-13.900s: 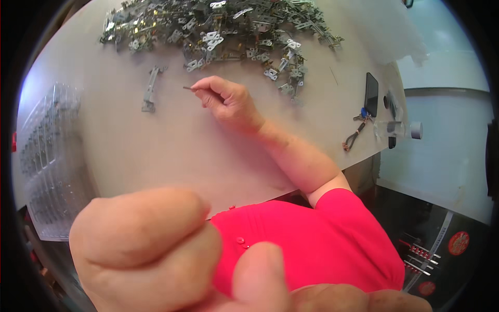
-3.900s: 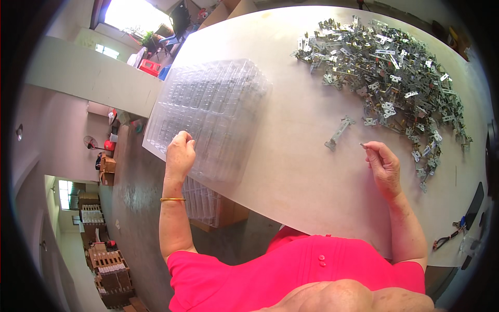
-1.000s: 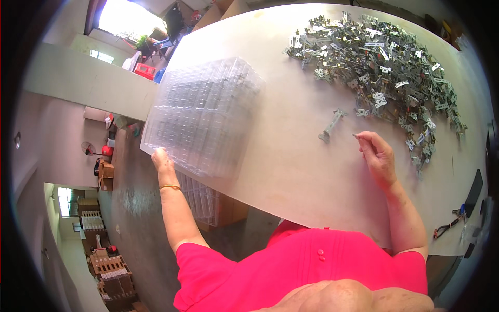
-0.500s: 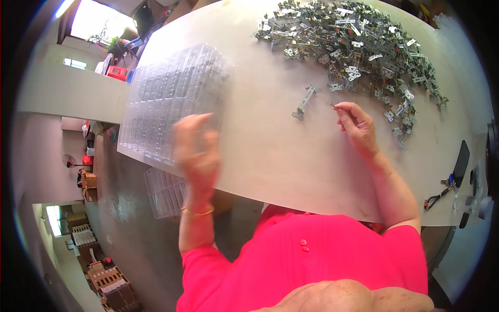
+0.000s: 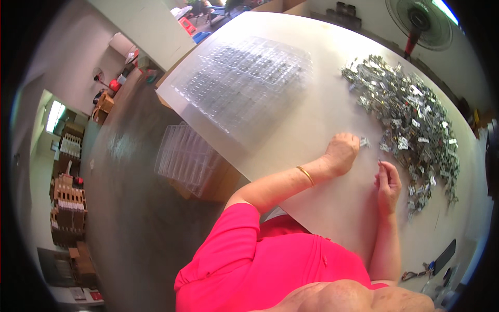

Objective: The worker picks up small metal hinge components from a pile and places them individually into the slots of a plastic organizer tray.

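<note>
A heap of metal parts (image 5: pixel 408 125) spreads over the counter (image 5: pixel 291 166). Just left of the heap, the left hand (image 5: pixel 342 154) bends down over a single metal bracket (image 5: pixel 364 141), one end of which shows beside its fingertips. Those fingers are curled close together, though I cannot tell whether they grip the bracket, as the hand hides the rest. By the heap's lower left edge, the right hand (image 5: pixel 389 190) pinches a thin dark piece (image 5: pixel 380 163) between thumb and forefinger. Well left of the heap sits a stack of clear plastic trays (image 5: pixel 239 83). On the person's side of the heap lies a black phone (image 5: pixel 445 257), and beyond the heap stands a fan (image 5: pixel 418 21).
</note>
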Available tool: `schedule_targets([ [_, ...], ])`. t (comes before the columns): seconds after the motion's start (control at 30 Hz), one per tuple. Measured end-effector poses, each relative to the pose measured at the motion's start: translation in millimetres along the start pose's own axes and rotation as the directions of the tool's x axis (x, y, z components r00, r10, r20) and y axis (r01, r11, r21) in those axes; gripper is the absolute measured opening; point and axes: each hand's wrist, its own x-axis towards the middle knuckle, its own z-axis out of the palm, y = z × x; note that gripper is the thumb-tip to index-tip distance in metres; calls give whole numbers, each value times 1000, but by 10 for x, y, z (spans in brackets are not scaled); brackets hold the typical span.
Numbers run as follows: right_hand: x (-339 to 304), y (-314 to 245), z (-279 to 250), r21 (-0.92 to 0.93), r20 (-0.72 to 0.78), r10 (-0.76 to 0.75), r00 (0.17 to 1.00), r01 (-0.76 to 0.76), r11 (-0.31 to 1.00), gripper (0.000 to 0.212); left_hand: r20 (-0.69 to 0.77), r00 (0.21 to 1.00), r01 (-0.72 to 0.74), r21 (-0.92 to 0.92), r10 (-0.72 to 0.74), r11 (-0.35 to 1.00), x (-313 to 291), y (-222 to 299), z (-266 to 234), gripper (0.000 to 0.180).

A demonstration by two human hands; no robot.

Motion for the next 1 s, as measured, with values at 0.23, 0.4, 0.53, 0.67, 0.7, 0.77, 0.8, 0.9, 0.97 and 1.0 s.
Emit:
schedule_targets([
  [0.23, 29, 58, -16, 0, -20, 0, 1000, 0, 1000, 12, -67, 996, 34, -396, -65, 918, -361, -40, -1204, 9],
  [0.4, 30, 61, -12, -68, -71, -10, 997, 5, 998, 12, -398, 895, 90, -284, -203, 955, -565, -732, -2206, 12],
  [0.53, 29, 101, -28, -106, -82, -27, 996, 19, 994, 13, -571, 736, 376, -104, -365, 921, -667, -1675, -2973, 12],
  [0.67, 38, 39, 68, -163, -99, -72, 992, 55, 985, 13, -588, 668, 610, 80, -457, 788, -884, -2839, -3486, 13],
  [0.7, 38, 55, 62, -164, -101, -78, 992, 60, 985, 13, -591, 667, 608, 78, -454, 790, -930, -3092, -3537, 13],
  [0.77, 53, 137, 23, -170, -96, -64, 993, 47, 984, 13, -556, 666, 683, 184, -498, 707, -1005, -3537, -3574, 16],
  [0.8, 58, 133, 28, -175, -104, -66, 992, 47, 983, 13, -553, 669, 678, 180, -497, 713, -1004, -3686, -3578, 16],
  [0.9, 44, 120, 55, -194, -107, -69, 992, 47, 980, 13, -523, 648, 710, 150, -554, 688, -941, -3872, -3543, 18],
  [0.97, 47, 104, 78, -202, -113, -72, 991, 48, 978, 13, -470, 649, 741, 212, -598, 638, -855, -3885, -3523, 18],
  [1.0, 47, 90, 87, -204, -115, -70, 991, 46, 978, 13, -467, 651, 739, 211, -598, 639, -842, -3947, -3501, 18],
])
